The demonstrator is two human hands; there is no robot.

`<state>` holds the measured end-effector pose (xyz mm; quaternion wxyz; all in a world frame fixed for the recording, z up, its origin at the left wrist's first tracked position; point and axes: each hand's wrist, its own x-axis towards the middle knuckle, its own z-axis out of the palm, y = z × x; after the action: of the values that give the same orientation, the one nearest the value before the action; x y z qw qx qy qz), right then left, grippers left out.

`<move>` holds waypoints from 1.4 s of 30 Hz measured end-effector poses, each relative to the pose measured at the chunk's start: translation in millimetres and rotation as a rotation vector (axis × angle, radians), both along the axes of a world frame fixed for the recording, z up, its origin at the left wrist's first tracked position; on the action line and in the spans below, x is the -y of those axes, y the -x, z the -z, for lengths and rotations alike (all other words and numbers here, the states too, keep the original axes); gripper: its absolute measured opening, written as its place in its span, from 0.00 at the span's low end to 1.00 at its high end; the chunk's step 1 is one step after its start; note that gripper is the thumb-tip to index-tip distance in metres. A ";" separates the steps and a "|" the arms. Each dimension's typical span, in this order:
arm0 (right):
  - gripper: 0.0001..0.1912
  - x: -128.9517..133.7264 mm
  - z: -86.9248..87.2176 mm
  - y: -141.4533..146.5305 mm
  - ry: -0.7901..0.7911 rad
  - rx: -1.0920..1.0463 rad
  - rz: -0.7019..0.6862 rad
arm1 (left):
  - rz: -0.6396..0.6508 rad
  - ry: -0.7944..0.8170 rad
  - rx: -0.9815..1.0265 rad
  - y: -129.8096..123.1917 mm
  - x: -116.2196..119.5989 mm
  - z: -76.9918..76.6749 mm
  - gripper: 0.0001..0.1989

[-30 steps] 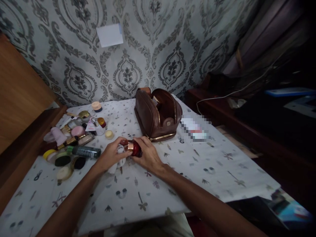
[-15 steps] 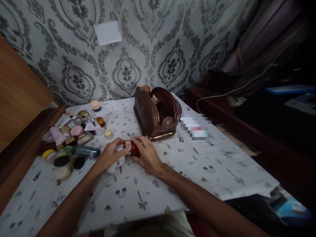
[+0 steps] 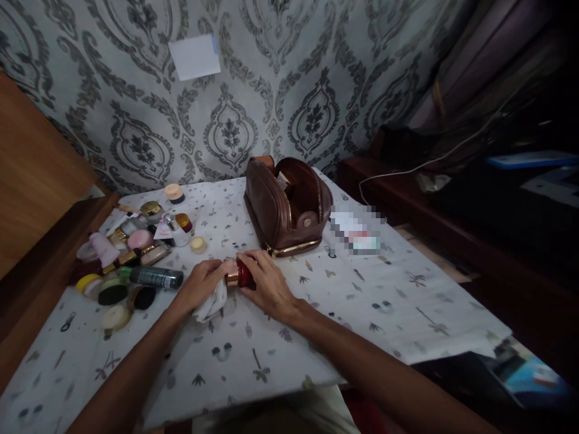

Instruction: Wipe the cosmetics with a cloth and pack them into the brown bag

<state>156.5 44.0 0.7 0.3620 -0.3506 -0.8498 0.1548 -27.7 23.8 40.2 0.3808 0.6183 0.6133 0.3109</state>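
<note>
A small red bottle with a shiny rose-gold cap lies sideways between my hands, just in front of the brown bag. My right hand wraps round its red body. My left hand is closed on a white cloth, with its fingertips at the cap end. The brown leather bag stands unzipped on the patterned tablecloth, and something small and pale shows inside it. Left of my hands lie several cosmetics, among them a dark green bottle and a small cream-lidded jar.
A pixelated flat item lies right of the bag. A wooden panel borders the table at left. Patterned wallpaper rises behind. At right, a cable runs over a dark red ledge.
My left fingers have shifted slightly at the cap, and the cloth now hangs lower beneath them. My right hand keeps its hold on the bottle.
</note>
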 end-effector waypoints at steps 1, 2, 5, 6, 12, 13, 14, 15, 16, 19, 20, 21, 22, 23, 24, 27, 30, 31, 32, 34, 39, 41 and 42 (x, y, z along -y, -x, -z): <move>0.36 -0.1 0.3 0.0 -0.006 0.004 -0.001 | 0.009 -0.005 -0.006 -0.4 0.1 0.2 0.25; 0.36 -0.2 0.5 0.0 -0.014 0.012 -0.003 | 0.019 -0.012 -0.026 -0.5 0.1 0.3 0.26; 0.35 -0.2 0.1 -0.5 -0.041 0.046 -0.012 | 0.021 -0.023 -0.081 0.4 -0.3 0.3 0.27; 0.35 -0.1 -0.3 -0.7 -0.045 0.052 -0.017 | 0.019 -0.021 -0.087 1.1 -0.5 0.2 0.28; 0.34 1.2 -3.1 -0.8 0.010 -0.019 -0.007 | 0.056 0.003 -0.035 4.2 -1.1 1.0 0.28; 0.34 1.1 -3.4 -0.7 0.018 -0.028 -0.004 | 0.067 0.003 -0.028 4.2 -1.3 1.4 0.28; 0.33 1.0 -3.5 -0.5 0.022 -0.034 -0.002 | 0.074 0.004 -0.022 4.3 -1.7 1.9 0.28; 0.32 0.8 -3.6 -0.5 0.026 -0.037 -0.001 | 0.075 0.005 -0.019 4.3 -2.1 2.3 0.28; 0.32 0.5 -3.6 -0.5 0.028 -0.038 -0.001 | 0.070 0.011 -0.020 4.6 -2.5 2.4 0.27; 0.33 -0.5 -3.3 -0.8 0.034 -0.033 0.001 | 0.070 0.015 -0.007 6.2 -3.5 0.0 0.23; 0.33 -0.9 -3.3 -0.9 0.037 -0.033 0.002 | 0.093 0.007 0.010 6.9 -3.5 -2.1 0.21; 0.33 -1.4 -3.2 -1.1 0.038 -0.036 0.004 | 0.125 -0.008 0.031 7.5 -3.3 -4.7 0.19; 0.33 -1.9 -3.1 -1.2 0.040 -0.041 0.008 | 0.158 -0.026 0.053 8.0 -2.9 -7.6 0.19; 0.33 -2.5 -3.0 -1.2 0.043 -0.048 0.013 | 0.184 -0.045 0.069 8.2 -2.2 -10.5 0.21; 0.33 -3.1 -2.9 -1.2 0.048 -0.056 0.018 | 0.200 -0.060 0.081 8.1 -1.5 -13.1 0.24; 0.31 -4.8 -1.7 -0.9 0.069 -0.072 0.027 | 0.219 -0.043 0.122 6.0 1.3 -16.9 0.33; 0.31 -6.2 0.1 -0.4 0.085 -0.079 0.029 | 0.180 0.006 0.108 1.8 4.1 -14.5 0.40; 0.31 -6.5 0.5 -0.2 0.089 -0.082 0.030 | 0.137 0.003 0.053 0.3 5.0 -13.0 0.41; 0.31 -6.6 0.7 -0.1 0.091 -0.088 0.033 | 0.093 -0.010 -0.022 -1.0 5.7 -11.6 0.39; 0.30 -6.4 0.4 0.1 0.092 -0.097 0.036 | 0.049 -0.049 -0.185 -2.7 6.6 -9.4 0.30; 0.29 -5.7 -1.4 -0.3 0.082 -0.115 0.032 | 0.129 -0.124 -0.225 2.1 4.1 -9.0 0.20; 0.30 -7.1 -1.2 -1.1 0.078 -0.136 0.037 | 0.174 -0.119 -0.134 5.8 2.7 -9.3 0.28; 0.30 -8.1 -0.8 -1.5 0.076 -0.147 0.040 | 0.180 -0.105 -0.109 7.1 2.4 -9.3 0.34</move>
<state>158.0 52.0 1.5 0.4128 -0.3686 -0.8073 0.2049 -34.8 21.4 49.5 0.3404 0.7060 0.5579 0.2728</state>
